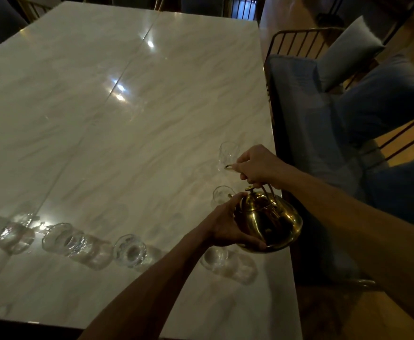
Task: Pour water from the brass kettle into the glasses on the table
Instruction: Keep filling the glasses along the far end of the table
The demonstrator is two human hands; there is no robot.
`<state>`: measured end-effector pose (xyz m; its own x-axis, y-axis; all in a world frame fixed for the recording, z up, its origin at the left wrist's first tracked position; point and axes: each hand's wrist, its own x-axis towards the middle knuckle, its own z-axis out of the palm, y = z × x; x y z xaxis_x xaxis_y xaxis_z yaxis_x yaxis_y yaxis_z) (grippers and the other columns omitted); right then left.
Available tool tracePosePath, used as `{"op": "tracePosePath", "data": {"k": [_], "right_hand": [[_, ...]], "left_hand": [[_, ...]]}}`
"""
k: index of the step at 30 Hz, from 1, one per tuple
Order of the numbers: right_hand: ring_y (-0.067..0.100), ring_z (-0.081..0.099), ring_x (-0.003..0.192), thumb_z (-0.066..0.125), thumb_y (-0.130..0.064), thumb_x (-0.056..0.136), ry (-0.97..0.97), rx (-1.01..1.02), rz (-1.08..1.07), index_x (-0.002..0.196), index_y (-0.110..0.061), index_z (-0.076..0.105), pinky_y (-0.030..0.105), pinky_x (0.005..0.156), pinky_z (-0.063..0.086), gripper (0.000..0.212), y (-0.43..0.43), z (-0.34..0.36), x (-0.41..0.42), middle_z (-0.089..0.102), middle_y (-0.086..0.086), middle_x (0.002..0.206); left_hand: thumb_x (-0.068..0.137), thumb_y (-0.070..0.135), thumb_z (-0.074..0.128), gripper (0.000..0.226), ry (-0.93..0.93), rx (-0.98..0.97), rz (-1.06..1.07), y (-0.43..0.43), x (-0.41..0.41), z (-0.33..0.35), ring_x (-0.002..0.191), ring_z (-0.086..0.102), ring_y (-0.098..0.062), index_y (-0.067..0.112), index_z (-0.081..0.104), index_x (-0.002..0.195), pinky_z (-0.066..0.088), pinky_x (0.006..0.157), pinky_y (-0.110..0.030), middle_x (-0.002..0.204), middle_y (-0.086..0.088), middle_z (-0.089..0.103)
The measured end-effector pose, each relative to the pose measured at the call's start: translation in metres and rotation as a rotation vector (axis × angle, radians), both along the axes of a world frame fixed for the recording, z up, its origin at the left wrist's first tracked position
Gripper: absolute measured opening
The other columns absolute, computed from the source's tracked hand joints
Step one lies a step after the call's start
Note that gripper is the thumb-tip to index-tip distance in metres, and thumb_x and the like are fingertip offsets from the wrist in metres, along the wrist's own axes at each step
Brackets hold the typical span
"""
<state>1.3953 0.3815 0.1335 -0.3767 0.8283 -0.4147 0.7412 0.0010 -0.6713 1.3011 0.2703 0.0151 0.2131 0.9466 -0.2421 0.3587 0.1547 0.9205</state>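
- The right hand (pixel 257 168) clamps its fingers on the kettle (pixel 272 224) handle; the left hand (pixel 228 224) cups its body.
- A slow tilt should keep water in the glass (pixel 222 196).

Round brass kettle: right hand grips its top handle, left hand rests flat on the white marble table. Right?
No. Head view: the left hand cups the side of the round brass kettle, off the white marble table. The right hand does grip its top handle.
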Motion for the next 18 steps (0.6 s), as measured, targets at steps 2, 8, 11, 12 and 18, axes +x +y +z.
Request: {"op": "tracePosePath", "data": {"k": [2, 8, 11, 12, 18], "right_hand": [[0.012, 0.053, 0.053, 0.059, -0.017, 0.095, 0.005, -0.004, -0.006, 0.109, -0.002, 0.065, 0.022, 0.045, 0.046, 0.021, 0.0007, -0.0013, -0.0001, 0.066, 0.011, 0.079], [0.011, 0.053, 0.053, 0.061, -0.019, 0.094, 0.003, -0.003, 0.001, 0.106, -0.002, 0.066, 0.022, 0.045, 0.045, 0.021, 0.0018, -0.0018, -0.0015, 0.066, 0.01, 0.078], [0.011, 0.053, 0.053, 0.06, -0.019, 0.094, 0.003, 0.0, 0.0, 0.107, -0.002, 0.066, 0.022, 0.045, 0.045, 0.022, 0.0028, -0.0017, -0.0013, 0.066, 0.01, 0.079], [0.011, 0.053, 0.054, 0.06, -0.019, 0.094, 0.005, 0.001, 0.002, 0.107, -0.002, 0.066, 0.022, 0.045, 0.045, 0.022, 0.0026, -0.0017, -0.0011, 0.066, 0.01, 0.079], [0.012, 0.053, 0.054, 0.06, -0.019, 0.094, 0.008, -0.001, 0.005, 0.108, -0.003, 0.065, 0.022, 0.045, 0.045, 0.022, 0.0016, -0.0028, 0.0007, 0.065, 0.01, 0.078]], "left_hand": [[0.07, 0.021, 0.096, 0.107, -0.004, 0.0, 0.003, 0.0002, 0.0, -0.0007, 0.127, 0.048, -0.004, 0.029, 0.033, 0.156, 0.037, 0.09, -0.005, 0.146, 0.012, 0.053], [0.069, 0.023, 0.097, 0.107, -0.007, 0.019, 0.015, -0.0008, 0.0011, -0.0001, 0.128, 0.049, -0.005, 0.031, 0.034, 0.155, 0.039, 0.096, -0.011, 0.147, 0.009, 0.055], [0.068, 0.023, 0.097, 0.107, -0.004, 0.024, 0.015, 0.0002, 0.0009, 0.0007, 0.127, 0.05, -0.004, 0.031, 0.035, 0.154, 0.039, 0.094, -0.009, 0.143, 0.014, 0.054], [0.068, 0.022, 0.097, 0.107, -0.005, 0.021, 0.014, 0.0006, 0.0006, 0.0005, 0.126, 0.05, -0.004, 0.031, 0.035, 0.154, 0.039, 0.094, -0.009, 0.142, 0.015, 0.054], [0.069, 0.02, 0.096, 0.107, -0.007, 0.02, 0.004, 0.0009, 0.0014, -0.0016, 0.125, 0.05, -0.004, 0.027, 0.034, 0.155, 0.039, 0.094, -0.008, 0.148, 0.006, 0.055]]}}
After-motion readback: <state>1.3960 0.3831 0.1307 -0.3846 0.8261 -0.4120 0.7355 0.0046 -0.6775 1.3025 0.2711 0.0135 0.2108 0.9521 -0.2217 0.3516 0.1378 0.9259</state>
